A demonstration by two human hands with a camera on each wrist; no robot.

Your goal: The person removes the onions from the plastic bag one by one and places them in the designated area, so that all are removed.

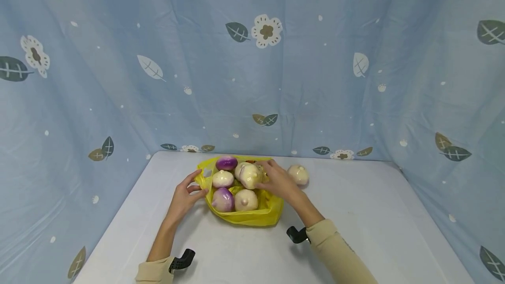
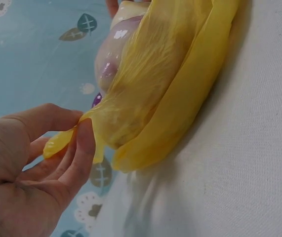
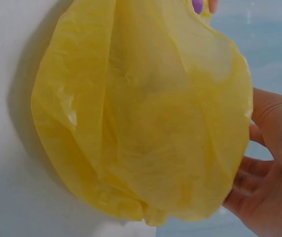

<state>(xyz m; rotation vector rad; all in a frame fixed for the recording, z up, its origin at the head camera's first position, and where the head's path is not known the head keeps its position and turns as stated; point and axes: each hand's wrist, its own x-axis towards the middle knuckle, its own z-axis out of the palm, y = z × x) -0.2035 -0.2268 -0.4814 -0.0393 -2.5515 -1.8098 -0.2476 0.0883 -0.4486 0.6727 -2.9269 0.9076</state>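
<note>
Your left hand (image 1: 187, 196) pinches the yellow bag (image 1: 252, 219) by its edge, maybe to keep it wide. Your right hand (image 1: 277, 181) seems to grip a white turnip (image 1: 250, 176) above other turnips (image 1: 246, 200) inside, partly hidden.

The head view looks forward and down; close wrist views share the yellow bag (image 1: 252, 219).

right wrist: your right hand (image 3: 279, 190), fingertips hidden behind yellow bag (image 3: 145, 123) | left wrist: purple-white bulb (image 2: 113, 54) part-covered | head: your sleeves (image 1: 343, 253) cut off, red mark (image 1: 250, 161) unreadable
</note>
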